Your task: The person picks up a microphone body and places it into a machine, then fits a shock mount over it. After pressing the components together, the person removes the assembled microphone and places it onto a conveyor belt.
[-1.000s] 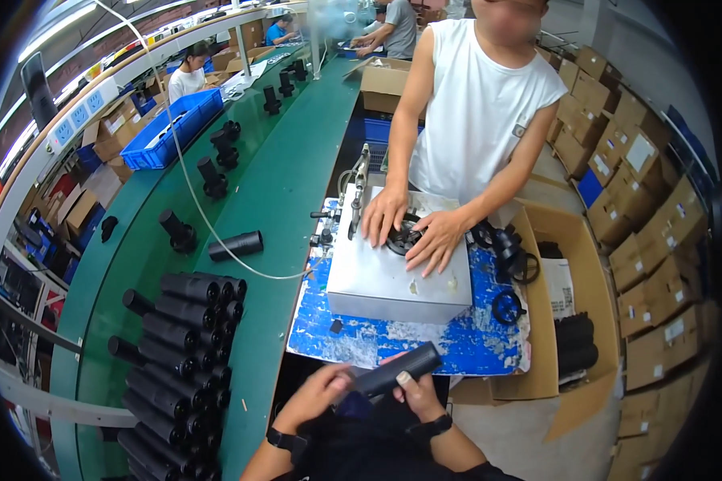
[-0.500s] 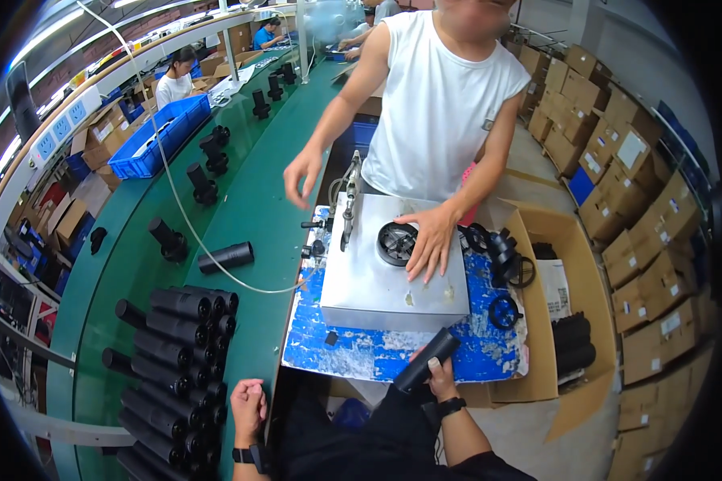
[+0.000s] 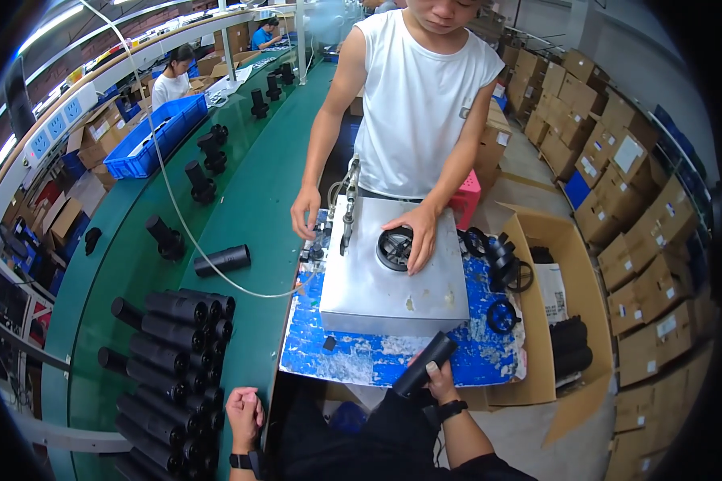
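My right hand (image 3: 441,382) is wrapped round a black plastic tube (image 3: 423,365), tilted up to the right at the near edge of the blue board (image 3: 353,353). My left hand (image 3: 245,407) rests with curled fingers at the green bench's edge, beside a stack of black tubes (image 3: 168,353); nothing shows in it. Across from me, a person in a white sleeveless top has one hand on a black spoked ring (image 3: 395,248) set on a metal box (image 3: 393,301). That person's other hand is at small black fittings (image 3: 317,240) beside the box.
One loose tube (image 3: 222,260) lies on the green bench (image 3: 257,192), with black flanged parts (image 3: 164,238) standing farther along. A thin pale hose hangs across. Black rings (image 3: 502,316) lie on the board's right side. An open carton (image 3: 537,353) stands at right, near stacked boxes.
The other person's free hand has come down to the fittings beside the metal box. Their hand on the ring has shifted slightly. My hands stay nearly in place.
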